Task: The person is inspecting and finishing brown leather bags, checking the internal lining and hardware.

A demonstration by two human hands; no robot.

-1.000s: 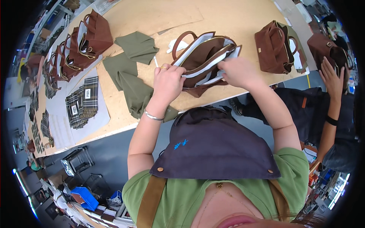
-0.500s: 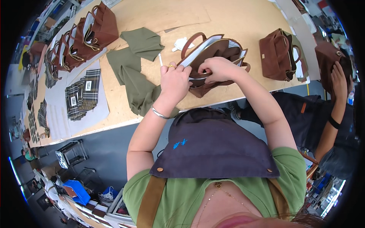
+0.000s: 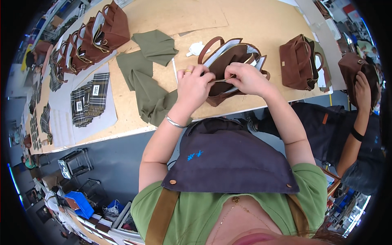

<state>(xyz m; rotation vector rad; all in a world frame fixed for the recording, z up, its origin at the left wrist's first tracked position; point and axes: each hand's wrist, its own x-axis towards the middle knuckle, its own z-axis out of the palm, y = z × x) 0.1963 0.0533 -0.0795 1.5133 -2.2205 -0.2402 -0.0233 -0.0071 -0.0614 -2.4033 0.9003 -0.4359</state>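
On my feed the bag (image 3: 234, 57) sits on the table (image 3: 261, 24) right btwn both sets of fingers, mouth open & upright, a bit tilted. L hand (image 3: 195, 83): thumb + forefinger clamped on the bag's near edge (image 3: 220, 80). R hand (image 3: 247, 79): thumb & fingertips pinched tog. on same edge, just R of L fingers, small gap btwn. Handle (image 3: 209, 47) loops up just past L fingertips, white scrap (image 3: 196, 49) beyond it. Olive cloth (image 3: 143, 77) lies L of L fingers, near; plaid pcs (image 3: 89, 98) farther L. Bag row (image 3: 110, 28) stands well off, far L & beyond L fingers. To R of R fingers, well apart, I see a 2nd bag (image 3: 296, 63); farther R, a co-worker's hand (image 3: 361, 90) on a 3rd bag (image 3: 349, 65). Bangle (image 3: 174, 122) on L wrist, below L fingers
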